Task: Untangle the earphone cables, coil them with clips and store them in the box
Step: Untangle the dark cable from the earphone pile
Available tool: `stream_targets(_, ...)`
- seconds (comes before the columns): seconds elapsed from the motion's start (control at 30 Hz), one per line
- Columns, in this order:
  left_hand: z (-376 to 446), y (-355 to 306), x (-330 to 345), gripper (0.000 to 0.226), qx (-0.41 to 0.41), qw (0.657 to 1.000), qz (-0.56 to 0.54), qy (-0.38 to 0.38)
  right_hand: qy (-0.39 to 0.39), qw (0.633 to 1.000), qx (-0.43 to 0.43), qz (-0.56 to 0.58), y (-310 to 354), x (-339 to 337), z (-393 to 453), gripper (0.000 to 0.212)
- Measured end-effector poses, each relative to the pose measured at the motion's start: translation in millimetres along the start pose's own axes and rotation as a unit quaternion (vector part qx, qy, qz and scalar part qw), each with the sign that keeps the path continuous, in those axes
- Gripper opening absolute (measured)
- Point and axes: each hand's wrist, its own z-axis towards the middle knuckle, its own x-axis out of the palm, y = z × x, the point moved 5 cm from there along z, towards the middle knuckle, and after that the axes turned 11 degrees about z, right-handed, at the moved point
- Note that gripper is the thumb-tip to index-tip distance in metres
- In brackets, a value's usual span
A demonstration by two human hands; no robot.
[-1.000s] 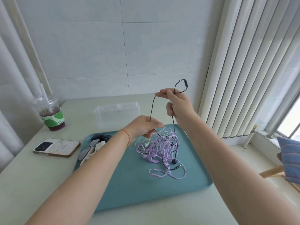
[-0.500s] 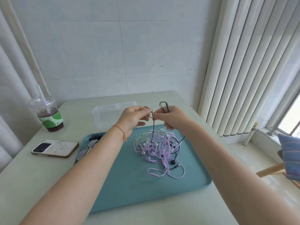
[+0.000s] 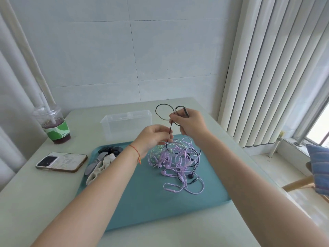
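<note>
Teal tray [image 3: 142,202] across the middle of the pale table [image 3: 32,202], largest thing in play, holding nearly all of the work yet to be done

Clear plastic box [image 3: 127,124] just behind the tray's far edge, lid off, nothing visible inside, so nothing stored so far by the look of it

Tangle of earphone cables [image 3: 175,161] on the tray's right half, mostly lilac with some pale green and a few black strands, earbuds and a jack plug poking out at the near side; still knotted together, judged barely started

Heap of clips [image 3: 105,162] at the tray's left end, dark ones behind and white ones in front, none on a cable yet

Right hand [image 3: 191,123] raised above the tangle, fingers curled, pinching a black earphone cable [image 3: 160,111] where its loops cross, one round loop standing out to the left and a small dark inline piece sticking up past the fingertips

Left hand [image 3: 154,138] lower and just beside, fingertips closed on the same black cable below the loops, feeding it upward; lower run of that cable dropping into the tangle, so not yet free

Judged stage: first cable partly coiled while being drawn out; left to do are freeing its tail, clipping it, boxing it, then repeating for the lilac and green sets
</note>
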Motion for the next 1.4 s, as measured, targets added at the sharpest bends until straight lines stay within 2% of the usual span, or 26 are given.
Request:
stream_targets(0.2,-4.0,13.5,-4.5,0.007,0.007,0.994,0.102,-0.026,-0.088,0.993,-0.010,0.077,4.4,2.6,1.9,0.006)
stream_targets(0.33,-2.4,15.7,-11.6,0.005,0.018,0.978,0.201,-0.044,-0.108,0.991,-0.017,0.083,5.4,1.5,4.2,0.007)
stream_targets(0.4,-2.0,16.5,-14.5,0.005,0.021,0.975,0.214,-0.062,-0.109,0.991,-0.012,0.074,4.1,0.4,5.1,0.007)
stream_targets(0.57,0.7,13.5,-23.9,0.010,0.038,0.978,0.152,-0.141,-0.077,0.997,0.025,0.019,-4.2,-0.2,3.9,0.010)
stream_targets(0.67,1.8,5.5,-27.3,0.004,0.058,0.976,0.130,-0.167,-0.039,0.997,0.061,-0.001,-10.3,4.9,-0.7,0.010)
stream_targets(0.77,1.2,1.0,-33.1,0.006,0.071,0.972,0.113,-0.196,-0.043,0.997,0.067,-0.004,-14.2,5.0,-1.3,0.009)
stream_targets(0.83,0.2,0.7,-37.7,0.008,0.063,0.976,0.069,-0.197,-0.068,0.995,0.067,-0.009,-15.8,-0.6,0.6,0.007)
stream_targets(0.93,-2.1,-3.1,-43.0,0.009,0.053,0.983,-0.055,-0.168,-0.099,0.992,0.073,-0.024,-17.6,-10.4,3.3,0.008)
stream_targets(1.03,-3.5,-10.4,-44.5,0.010,0.055,0.981,-0.124,-0.138,-0.100,0.991,0.089,-0.030,-21.2,-13.9,3.0,0.012)
stream_targets(1.2,-1.3,-6.3,-45.8,0.013,0.035,0.979,-0.102,-0.174,-0.094,0.988,0.118,-0.036,-29.7,-13.3,1.8,0.019)
stream_targets(1.4,3.4,20.8,-42.5,0.020,-0.021,0.982,-0.032,-0.183,-0.037,0.977,0.190,-0.087,-46.3,-15.0,-0.7,0.007)
